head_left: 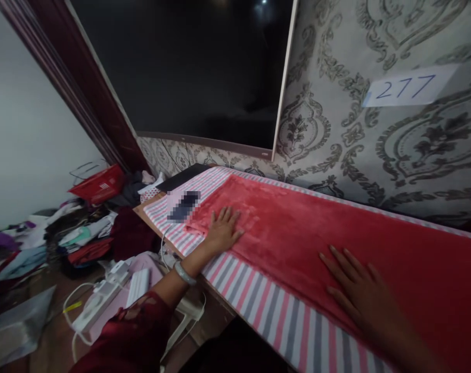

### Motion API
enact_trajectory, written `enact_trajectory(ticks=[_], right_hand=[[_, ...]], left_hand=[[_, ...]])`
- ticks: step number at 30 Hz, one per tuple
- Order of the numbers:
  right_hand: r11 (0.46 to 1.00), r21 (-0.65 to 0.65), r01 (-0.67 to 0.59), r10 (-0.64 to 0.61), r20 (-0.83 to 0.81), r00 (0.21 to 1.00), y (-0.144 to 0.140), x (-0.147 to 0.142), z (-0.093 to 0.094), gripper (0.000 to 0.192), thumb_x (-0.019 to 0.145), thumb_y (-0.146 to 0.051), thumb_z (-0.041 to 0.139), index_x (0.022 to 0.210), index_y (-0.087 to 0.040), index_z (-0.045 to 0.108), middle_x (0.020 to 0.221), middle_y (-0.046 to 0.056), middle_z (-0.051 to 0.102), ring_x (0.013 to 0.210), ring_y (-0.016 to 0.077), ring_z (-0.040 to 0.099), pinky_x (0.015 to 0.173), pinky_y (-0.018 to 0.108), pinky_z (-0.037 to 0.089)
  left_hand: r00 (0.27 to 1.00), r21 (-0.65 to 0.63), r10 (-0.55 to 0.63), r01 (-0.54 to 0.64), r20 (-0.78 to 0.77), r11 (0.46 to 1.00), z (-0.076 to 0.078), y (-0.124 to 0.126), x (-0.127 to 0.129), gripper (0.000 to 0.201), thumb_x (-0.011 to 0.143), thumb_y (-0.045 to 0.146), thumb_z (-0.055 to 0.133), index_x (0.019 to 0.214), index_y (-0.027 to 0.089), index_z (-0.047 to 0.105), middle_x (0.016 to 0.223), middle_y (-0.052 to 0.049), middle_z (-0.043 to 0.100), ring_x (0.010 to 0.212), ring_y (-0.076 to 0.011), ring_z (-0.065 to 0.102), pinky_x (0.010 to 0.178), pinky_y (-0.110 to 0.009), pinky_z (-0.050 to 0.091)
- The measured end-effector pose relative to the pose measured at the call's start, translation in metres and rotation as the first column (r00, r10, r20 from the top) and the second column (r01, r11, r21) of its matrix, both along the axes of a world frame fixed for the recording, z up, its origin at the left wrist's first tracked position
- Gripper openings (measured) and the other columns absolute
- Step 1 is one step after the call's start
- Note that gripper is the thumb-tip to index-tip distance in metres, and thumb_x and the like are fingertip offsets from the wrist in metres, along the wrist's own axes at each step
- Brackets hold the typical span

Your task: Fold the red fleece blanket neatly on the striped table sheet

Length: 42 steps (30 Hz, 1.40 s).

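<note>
A red fleece cloth (321, 228) lies spread along a table covered by a pink, grey and white striped sheet (259, 305). My left hand (223, 229) rests flat on the cloth's left end, fingers spread, with a silver bangle at the wrist. My right hand (359, 290) lies flat on the cloth near its front edge, fingers apart. Neither hand holds anything. A dark phone-like object (184, 205), blurred, sits on the striped sheet just left of the cloth.
A large dark screen (189, 67) hangs on the patterned wall, with a paper reading 277 (408, 85) to its right. On the floor at left are a red basket (99, 185), heaps of clothes (80, 233) and a white power strip (99, 298) with cables.
</note>
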State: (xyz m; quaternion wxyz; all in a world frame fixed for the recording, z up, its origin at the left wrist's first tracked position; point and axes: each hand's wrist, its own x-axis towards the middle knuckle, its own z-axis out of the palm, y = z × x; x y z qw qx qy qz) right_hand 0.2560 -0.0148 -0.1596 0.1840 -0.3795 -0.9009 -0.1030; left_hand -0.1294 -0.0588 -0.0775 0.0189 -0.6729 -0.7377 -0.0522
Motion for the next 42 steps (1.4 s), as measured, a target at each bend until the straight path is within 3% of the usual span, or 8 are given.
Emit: enact_trajectory(ticks=[5, 9, 13, 17, 26, 33, 36, 42], right_hand=[[1.000, -0.016, 0.000, 0.000, -0.022, 1.000, 0.002, 0.000, -0.004, 0.061, 0.097, -0.055, 0.031, 0.155, -0.036, 0.034, 0.163, 0.003, 0.030, 0.148, 0.0337, 0.031, 0.109, 0.060, 0.035], [1.000, -0.006, -0.002, 0.002, -0.036, 0.999, 0.003, -0.001, -0.005, 0.060, 0.097, -0.055, 0.031, 0.154, -0.036, 0.038, 0.162, 0.003, 0.033, 0.147, 0.0338, 0.032, 0.109, 0.060, 0.034], [1.000, 0.006, 0.001, -0.001, -0.029, 1.000, 0.002, -0.002, -0.003, 0.060, 0.097, -0.055, 0.030, 0.152, -0.034, 0.042, 0.161, 0.005, 0.035, 0.146, 0.0329, 0.035, 0.109, 0.060, 0.035], [1.000, -0.001, 0.010, -0.010, -0.012, 1.000, 0.002, -0.003, 0.000, 0.060, 0.098, -0.055, 0.029, 0.152, -0.034, 0.042, 0.161, 0.005, 0.035, 0.145, 0.0319, 0.036, 0.109, 0.059, 0.035], [1.000, -0.002, -0.001, 0.001, -0.029, 1.000, 0.000, -0.002, 0.001, 0.060, 0.098, -0.054, 0.030, 0.154, -0.033, 0.039, 0.161, 0.005, 0.035, 0.146, 0.0328, 0.034, 0.111, 0.059, 0.033], [1.000, 0.010, 0.002, -0.001, -0.027, 1.000, 0.001, -0.003, 0.001, 0.060, 0.098, -0.055, 0.028, 0.152, -0.033, 0.043, 0.161, 0.005, 0.036, 0.145, 0.0331, 0.036, 0.109, 0.060, 0.035], [1.000, 0.004, 0.001, -0.001, -0.027, 1.000, 0.001, -0.003, 0.002, 0.060, 0.099, -0.054, 0.028, 0.153, -0.033, 0.041, 0.161, 0.005, 0.035, 0.146, 0.0326, 0.035, 0.109, 0.059, 0.035], [1.000, -0.027, 0.006, -0.006, -0.032, 0.999, 0.001, -0.003, 0.001, 0.060, 0.098, -0.055, 0.031, 0.152, -0.034, 0.042, 0.161, 0.004, 0.035, 0.146, 0.0333, 0.035, 0.110, 0.059, 0.035]], left_hand=[[0.988, 0.031, 0.152, -0.152, 0.018, 0.988, -0.002, -0.020, -0.027, 0.064, 0.097, 0.045, 0.050, 0.153, 0.016, 0.039, 0.162, -0.020, 0.032, 0.150, -0.0350, 0.028, 0.118, -0.059, 0.027], [0.973, 0.099, 0.225, -0.228, 0.039, 0.969, 0.015, -0.033, -0.049, 0.043, 0.097, 0.033, 0.047, 0.135, 0.014, 0.059, 0.143, -0.017, 0.057, 0.132, -0.0268, 0.053, 0.111, -0.041, 0.040], [0.907, 0.100, 0.419, -0.420, 0.029, 0.902, 0.034, -0.041, -0.073, 0.039, 0.097, 0.029, 0.042, 0.119, 0.006, 0.065, 0.122, -0.024, 0.066, 0.118, -0.0333, 0.061, 0.101, -0.045, 0.046], [0.848, -0.011, 0.529, -0.529, 0.047, 0.849, 0.035, -0.041, -0.089, 0.039, 0.097, 0.037, 0.045, 0.103, 0.008, 0.070, 0.106, -0.024, 0.071, 0.103, -0.0347, 0.068, 0.084, -0.041, 0.052], [0.801, -0.032, 0.571, -0.576, 0.178, 0.817, 0.030, -0.034, -0.098, 0.031, 0.094, 0.040, 0.052, 0.101, 0.012, 0.064, 0.104, -0.018, 0.071, 0.101, -0.0300, 0.068, 0.080, -0.034, 0.049], [0.753, -0.052, 0.524, -0.552, 0.397, 0.832, 0.030, -0.031, -0.100, 0.028, 0.092, 0.040, 0.052, 0.092, 0.016, 0.066, 0.065, -0.002, 0.066, 0.058, -0.0194, 0.066, 0.057, -0.028, 0.047], [0.761, 0.002, 0.493, -0.544, 0.422, 0.839, 0.032, -0.029, -0.104, 0.026, 0.087, 0.036, 0.054, 0.082, 0.016, 0.068, 0.067, -0.003, 0.067, 0.068, -0.0208, 0.067, 0.063, -0.028, 0.048], [0.765, 0.083, 0.486, -0.566, 0.422, 0.820, 0.034, -0.027, -0.111, 0.025, 0.081, 0.027, 0.053, 0.095, 0.015, 0.070, 0.087, -0.008, 0.072, 0.086, -0.0241, 0.068, 0.076, -0.030, 0.048]])
